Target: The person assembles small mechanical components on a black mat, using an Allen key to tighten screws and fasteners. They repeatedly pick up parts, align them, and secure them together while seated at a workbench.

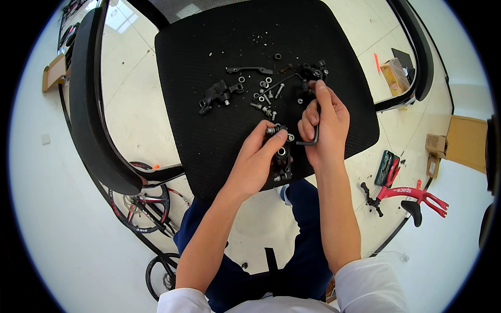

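Note:
My left hand is closed round a black bicycle brake caliper with silver bolts, just above the front edge of a black chair seat. My right hand grips an L-shaped hex key; its short end points toward the caliper, and I cannot tell whether they touch. A second caliper lies to the left on the seat, and a third sits beyond my right fingertips. Between them are a black mounting bracket, a thin dark rod and several bolts and washers.
Armrests flank the seat at left and right. On the floor lie a red bike frame and a green case to the right. Bicycle wheels stand at lower left; cardboard boxes are far right.

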Action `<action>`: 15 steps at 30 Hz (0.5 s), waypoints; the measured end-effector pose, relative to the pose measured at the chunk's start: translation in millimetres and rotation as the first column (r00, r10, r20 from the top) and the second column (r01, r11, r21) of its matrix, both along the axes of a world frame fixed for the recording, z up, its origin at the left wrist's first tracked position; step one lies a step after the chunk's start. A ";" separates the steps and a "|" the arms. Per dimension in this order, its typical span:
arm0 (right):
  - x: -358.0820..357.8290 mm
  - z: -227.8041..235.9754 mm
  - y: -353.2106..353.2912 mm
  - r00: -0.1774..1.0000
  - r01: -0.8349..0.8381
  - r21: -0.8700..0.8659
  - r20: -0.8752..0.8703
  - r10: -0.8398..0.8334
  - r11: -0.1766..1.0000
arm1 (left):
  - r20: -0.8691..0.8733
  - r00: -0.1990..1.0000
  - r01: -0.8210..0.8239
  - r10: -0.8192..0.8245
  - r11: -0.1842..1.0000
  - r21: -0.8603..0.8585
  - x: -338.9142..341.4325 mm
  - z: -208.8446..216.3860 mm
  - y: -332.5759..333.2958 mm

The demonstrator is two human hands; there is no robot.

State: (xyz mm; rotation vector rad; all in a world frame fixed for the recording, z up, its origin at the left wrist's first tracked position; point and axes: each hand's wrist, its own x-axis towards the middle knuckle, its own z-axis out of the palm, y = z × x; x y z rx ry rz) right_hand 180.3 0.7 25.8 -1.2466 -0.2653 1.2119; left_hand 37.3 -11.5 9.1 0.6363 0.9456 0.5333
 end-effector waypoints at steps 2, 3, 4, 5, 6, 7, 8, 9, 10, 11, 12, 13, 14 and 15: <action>0.5 -2.3 0.8 0.999 0.026 -0.005 0.029 -0.026 1.000 | 0.015 0.999 0.039 -0.039 0.999 0.005 -1.1 -0.2 -0.3; 0.7 -2.7 1.3 0.999 0.031 -0.010 0.037 -0.031 0.999 | 0.022 0.998 0.058 -0.058 0.998 0.007 -1.4 -0.5 -0.4; -0.1 -3.6 1.6 0.998 0.034 -0.016 0.045 -0.034 0.999 | 0.022 0.998 0.058 -0.058 0.998 0.022 -1.9 -1.3 -1.0; -1.1 -4.3 1.6 0.998 0.038 -0.021 0.052 -0.036 0.999 | 0.022 0.998 0.057 -0.058 0.998 0.036 -2.2 -2.2 -1.6; -2.9 -4.9 1.5 0.998 0.040 -0.028 0.058 -0.039 0.999 | 0.021 0.998 0.057 -0.058 0.997 0.050 -2.6 -2.5 -2.2; -4.5 -5.4 1.6 0.997 0.044 -0.033 0.066 -0.042 0.998 | 0.009 0.998 0.061 -0.061 0.997 0.055 -2.3 -2.1 -2.4; -5.4 -5.7 1.5 0.996 0.047 -0.039 0.074 -0.045 0.998 | -0.004 0.998 0.064 -0.064 0.996 0.060 -2.1 -0.9 -2.5; -5.4 -5.8 1.3 0.994 0.049 -0.041 0.098 -0.045 0.998 | -0.016 0.998 0.068 -0.067 0.996 0.064 -2.0 -0.2 -2.8; -5.1 -5.8 1.5 0.992 0.049 -0.040 0.121 -0.044 0.998 | -0.009 0.998 0.059 -0.058 0.996 0.060 -1.7 0.1 -3.2; -5.2 -5.7 1.6 0.989 0.049 -0.041 0.144 -0.042 0.998 | -0.003 0.999 0.050 -0.050 0.997 0.055 -1.3 0.4 -3.6; -5.4 -5.6 1.6 0.986 0.052 -0.037 0.162 -0.046 0.998 | 0.004 0.999 0.041 -0.042 0.998 0.050 -1.3 0.6 -3.8; -5.3 -5.3 1.4 0.982 0.057 -0.032 0.180 -0.050 0.998 | -0.001 0.999 0.045 -0.045 0.997 0.063 -1.4 0.7 -3.7; -5.1 -5.0 1.1 0.979 0.061 -0.027 0.198 -0.054 0.998 | -0.006 0.999 0.048 -0.048 0.996 0.075 -1.5 0.5 -3.3; -5.7 -4.7 0.4 0.976 0.061 -0.027 0.213 -0.054 0.998 | -0.012 0.999 0.051 -0.050 0.995 0.087 -1.2 0.1 -3.3</action>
